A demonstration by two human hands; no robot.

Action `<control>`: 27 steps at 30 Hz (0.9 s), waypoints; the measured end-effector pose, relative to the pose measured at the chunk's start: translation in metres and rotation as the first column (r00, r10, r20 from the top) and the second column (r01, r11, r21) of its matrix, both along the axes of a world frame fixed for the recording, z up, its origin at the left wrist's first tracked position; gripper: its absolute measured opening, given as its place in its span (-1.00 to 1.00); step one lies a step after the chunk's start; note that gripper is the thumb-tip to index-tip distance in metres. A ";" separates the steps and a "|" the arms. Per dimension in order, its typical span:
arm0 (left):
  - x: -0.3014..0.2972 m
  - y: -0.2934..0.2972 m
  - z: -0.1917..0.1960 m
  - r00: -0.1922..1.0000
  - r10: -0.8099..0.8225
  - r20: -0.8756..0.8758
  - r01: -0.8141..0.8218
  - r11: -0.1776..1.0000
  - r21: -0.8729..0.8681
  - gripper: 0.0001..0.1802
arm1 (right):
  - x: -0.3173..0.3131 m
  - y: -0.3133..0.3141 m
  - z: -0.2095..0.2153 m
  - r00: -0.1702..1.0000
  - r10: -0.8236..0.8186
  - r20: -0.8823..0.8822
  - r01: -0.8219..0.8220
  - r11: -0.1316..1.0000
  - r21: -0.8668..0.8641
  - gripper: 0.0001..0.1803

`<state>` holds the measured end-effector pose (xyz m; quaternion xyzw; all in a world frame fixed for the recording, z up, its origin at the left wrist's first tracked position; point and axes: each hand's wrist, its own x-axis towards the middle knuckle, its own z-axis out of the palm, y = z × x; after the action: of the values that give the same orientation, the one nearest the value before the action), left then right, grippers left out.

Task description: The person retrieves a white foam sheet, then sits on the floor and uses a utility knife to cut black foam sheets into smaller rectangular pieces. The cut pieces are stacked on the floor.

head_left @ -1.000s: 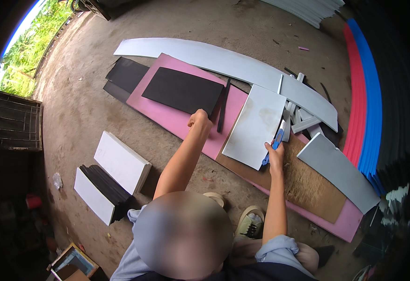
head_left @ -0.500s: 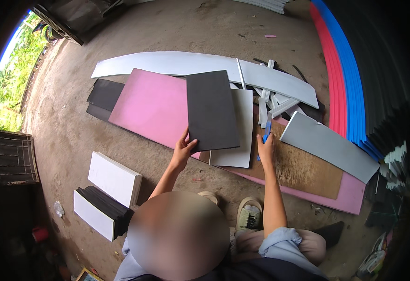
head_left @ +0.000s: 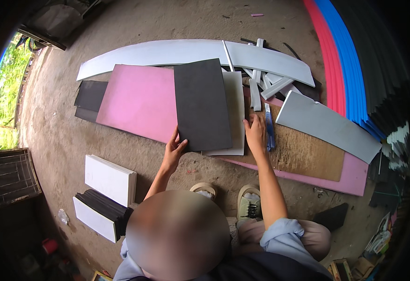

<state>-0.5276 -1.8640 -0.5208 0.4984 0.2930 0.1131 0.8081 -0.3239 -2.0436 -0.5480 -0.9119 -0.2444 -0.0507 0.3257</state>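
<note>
A dark grey foam sheet (head_left: 203, 105) lies tilted over a pink foam sheet (head_left: 139, 96) and a white foam sheet (head_left: 235, 110). My left hand (head_left: 171, 153) pinches the dark sheet's lower left corner, thumb on top and fingers along its side. My right hand (head_left: 256, 133) is by the white sheet's right edge, its fingers slightly bent and apart, nothing visible in them; whether the thumb touches the edge I cannot tell. Just right of that hand, a blue utility knife (head_left: 270, 131) rests on a worn brown wooden board (head_left: 303, 150).
A long white strip (head_left: 153, 54) lies behind, with several white offcuts (head_left: 277, 86) at its right. A grey panel (head_left: 326, 119) overlaps the board. White blocks (head_left: 109, 178) and a black-and-white stack (head_left: 97, 218) stand at left. Red and blue sheets (head_left: 345, 61) line the right side.
My right hand has let go of the utility knife, now on the board, and moved left toward the white sheet. My left hand keeps hold of the dark sheet. The whole view has shifted slightly.
</note>
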 end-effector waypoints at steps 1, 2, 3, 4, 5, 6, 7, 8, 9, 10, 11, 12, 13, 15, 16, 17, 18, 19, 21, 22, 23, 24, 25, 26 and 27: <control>-0.002 0.001 0.001 1.000 -0.009 -0.011 0.009 1.000 -0.006 -0.31 | -0.001 0.005 -0.005 0.995 -0.032 -0.091 0.034 0.999 0.017 -0.72; -0.002 0.002 0.002 1.000 -0.010 -0.021 0.009 1.000 -0.003 -0.31 | -0.001 0.010 -0.009 0.982 -0.063 -0.181 0.070 0.997 0.030 -0.75; -0.009 0.005 0.003 0.999 0.004 -0.040 -0.003 1.000 0.009 -0.31 | -0.005 0.021 -0.005 0.956 -0.050 -0.290 0.070 0.996 0.056 -0.76; -0.014 0.008 0.003 0.998 0.013 -0.057 -0.012 1.000 0.016 -0.31 | -0.009 0.028 0.006 0.918 -0.040 -0.394 0.075 0.994 0.075 -0.78; -0.019 0.011 0.003 0.998 0.030 -0.061 -0.028 0.999 0.022 -0.31 | -0.013 0.036 0.013 0.869 -0.027 -0.494 0.083 0.992 0.093 -0.79; -0.018 0.010 0.003 0.998 0.028 -0.054 -0.027 0.999 0.018 -0.30 | -0.013 0.035 0.008 0.883 -0.014 -0.469 0.079 0.990 0.118 -0.81; -0.017 0.010 0.004 0.998 0.030 -0.048 -0.029 0.999 0.015 -0.30 | -0.012 0.037 -0.002 0.896 0.001 -0.444 0.071 0.987 0.145 -0.82; -0.016 0.010 0.004 0.999 0.023 -0.042 -0.022 1.000 0.016 -0.30 | -0.011 0.037 -0.011 0.908 0.015 -0.418 0.062 0.983 0.171 -0.84; -0.018 0.011 0.003 0.999 0.027 -0.041 -0.026 0.999 0.023 -0.30 | -0.012 0.042 -0.013 0.877 0.037 -0.480 0.065 0.979 0.194 -0.85; -0.020 0.013 0.003 0.999 0.030 -0.040 -0.029 0.999 0.030 -0.30 | -0.012 0.043 -0.014 0.867 0.035 -0.497 0.071 0.979 0.192 -0.85; -0.020 0.014 0.001 0.999 0.026 -0.043 -0.024 0.999 0.027 -0.29 | -0.012 0.043 -0.015 0.858 0.032 -0.513 0.077 0.979 0.189 -0.85; -0.020 0.014 0.000 0.999 0.022 -0.044 -0.021 1.000 0.023 -0.29 | -0.013 0.044 -0.016 0.848 0.030 -0.529 0.081 0.979 0.186 -0.85; -0.020 0.014 -0.001 0.999 0.019 -0.045 -0.018 1.000 0.019 -0.29 | -0.013 0.043 -0.016 0.836 0.018 -0.548 0.107 0.975 0.196 -0.86; -0.020 0.011 -0.002 0.999 -0.006 -0.050 0.006 1.000 0.009 -0.29 | -0.012 0.039 -0.014 0.811 -0.006 -0.584 0.159 0.965 0.210 -0.87; -0.019 0.008 -0.002 0.998 -0.018 -0.052 0.018 1.000 0.003 -0.29 | -0.011 0.037 -0.012 0.795 0.008 -0.606 0.157 0.963 0.219 -0.86; -0.019 0.007 -0.002 0.998 -0.027 -0.064 0.027 1.000 -0.004 -0.29 | -0.009 0.036 -0.010 0.778 0.022 -0.628 0.156 0.961 0.227 -0.85; -0.018 0.004 -0.003 0.997 -0.041 -0.071 0.042 0.999 0.013 -0.29 | -0.006 0.034 -0.008 0.762 0.032 -0.646 0.158 0.959 0.235 -0.84; -0.016 0.002 -0.004 0.995 -0.055 -0.077 0.057 0.998 0.030 -0.30 | -0.002 0.033 -0.014 0.761 0.073 -0.644 0.141 0.951 0.274 -0.83; -0.013 -0.002 -0.004 0.993 -0.075 -0.091 0.082 0.993 0.083 -0.30 | 0.001 0.027 -0.015 0.746 0.102 -0.658 0.135 0.944 0.300 -0.82; -0.011 -0.003 -0.004 0.992 -0.081 -0.098 0.093 0.988 0.120 -0.30 | 0.001 0.026 -0.013 0.737 0.118 -0.665 0.132 0.940 0.314 -0.82; -0.010 -0.003 -0.003 0.991 -0.087 -0.105 0.103 0.982 0.156 -0.31 | 0.003 0.026 -0.015 0.714 0.149 -0.684 0.139 0.927 0.348 -0.82; -0.009 -0.004 -0.004 0.988 -0.085 -0.129 0.111 0.972 0.209 -0.30 | 0.005 0.026 -0.019 0.692 0.179 -0.700 0.149 0.913 0.380 -0.82; -0.007 -0.005 -0.005 0.985 -0.081 -0.153 0.120 0.958 0.262 -0.29 | 0.007 0.026 -0.023 0.669 0.208 -0.714 0.160 0.897 0.412 -0.82; -0.005 -0.005 -0.006 0.981 -0.077 -0.176 0.130 0.941 0.313 -0.28 | 0.009 0.023 -0.026 0.677 0.207 -0.707 0.160 0.896 0.415 -0.83; -0.004 -0.005 -0.004 0.950 -0.099 -0.295 0.228 0.867 0.443 -0.27 | 0.009 0.022 -0.027 0.682 0.203 -0.702 0.161 0.895 0.416 -0.83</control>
<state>-0.5314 -1.8686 -0.5252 0.7136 0.3173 0.0446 0.6230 -0.3152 -2.0218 -0.5747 -0.7528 -0.0864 0.2663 0.5958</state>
